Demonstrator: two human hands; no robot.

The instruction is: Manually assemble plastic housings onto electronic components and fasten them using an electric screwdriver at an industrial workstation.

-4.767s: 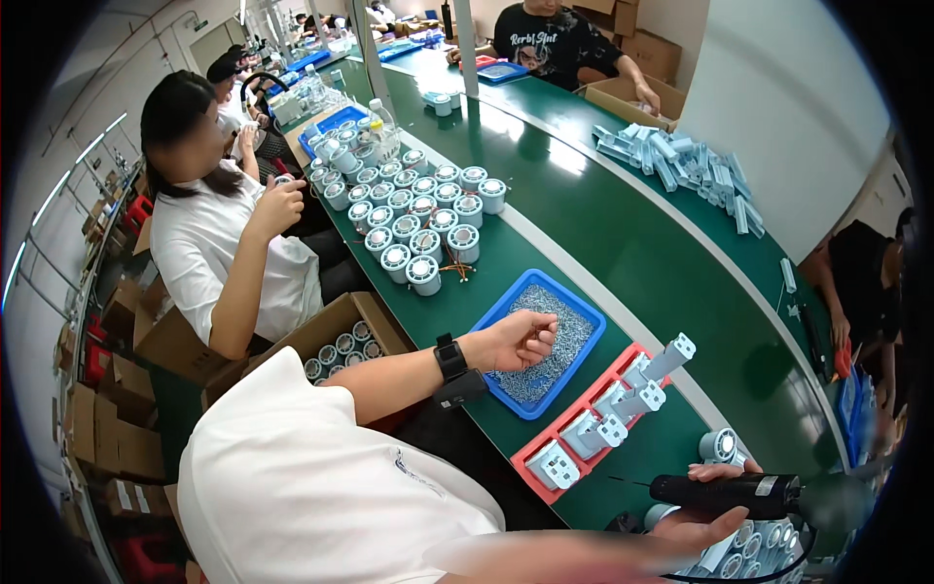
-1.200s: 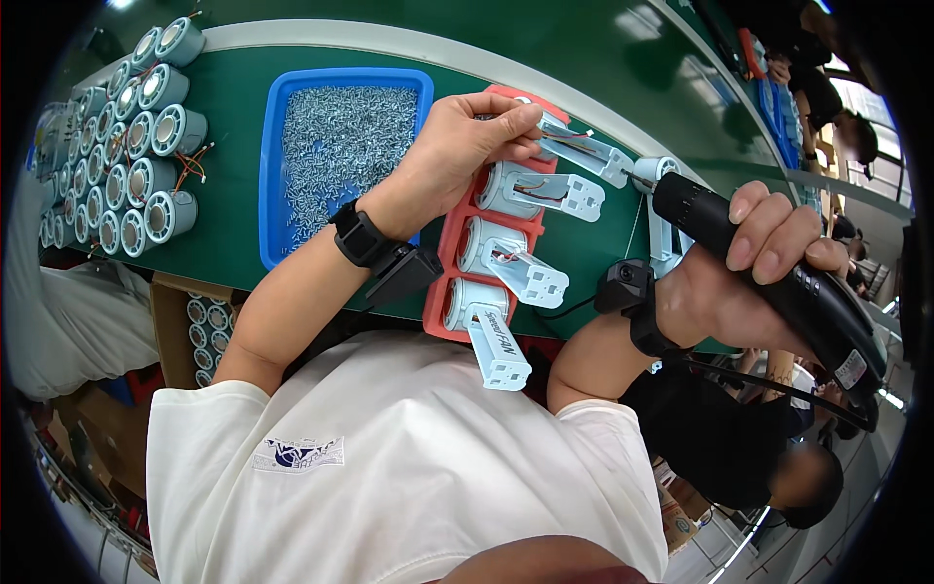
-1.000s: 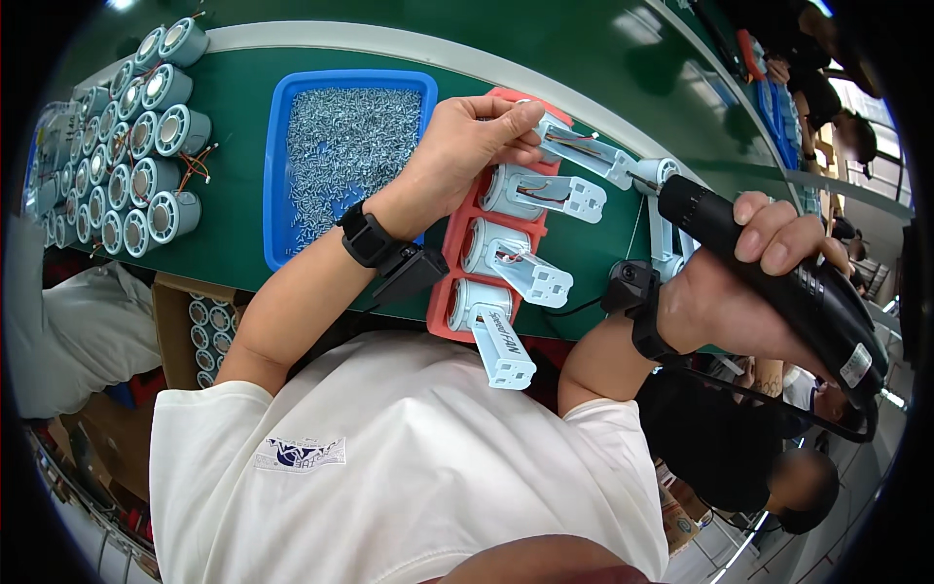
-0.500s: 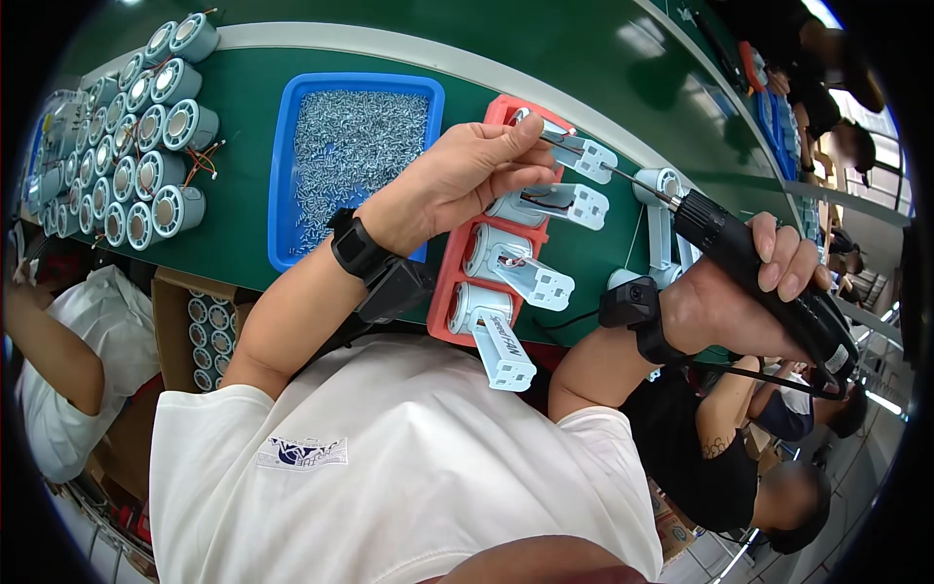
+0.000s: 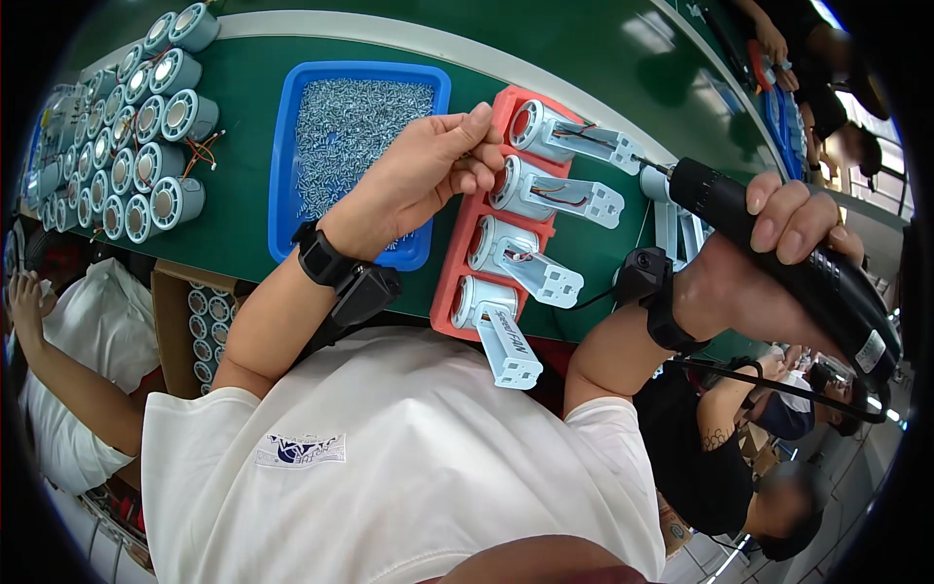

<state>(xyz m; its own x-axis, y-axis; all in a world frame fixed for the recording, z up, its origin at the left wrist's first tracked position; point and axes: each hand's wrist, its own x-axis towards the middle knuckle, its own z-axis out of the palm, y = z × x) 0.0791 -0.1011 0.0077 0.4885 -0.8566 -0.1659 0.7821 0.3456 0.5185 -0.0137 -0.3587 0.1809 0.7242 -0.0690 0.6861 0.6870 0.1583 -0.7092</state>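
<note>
My right hand [image 5: 778, 243] is wrapped round a black electric screwdriver [image 5: 725, 200]. The bit points left and meets the end of the farthest pale-blue bracket [image 5: 598, 143]. That bracket extends from a round motor housing [image 5: 530, 127] with thin wires inside. Several such assemblies sit in a row in a red holder [image 5: 457, 263]. My left hand [image 5: 428, 165] hovers at the holder's left edge, thumb and fingers curled together; whatever they may hold is hidden. Beneath and beyond it lies a blue tray [image 5: 277, 185] of small silver screws [image 5: 355, 136].
Many round motor housings [image 5: 161, 165] are stacked at the left of the green table [image 5: 238, 97]. More brackets [image 5: 671, 229] lie right of the holder. An open carton [image 5: 175, 331] of motors stands lower left. Other people work at left and right; the screwdriver's cable [image 5: 778, 380] trails below.
My left hand has drawn back left from the farthest assembly, uncovering its motor housing. My right hand has shifted right slightly, and the bracket's end is now at the screwdriver bit.
</note>
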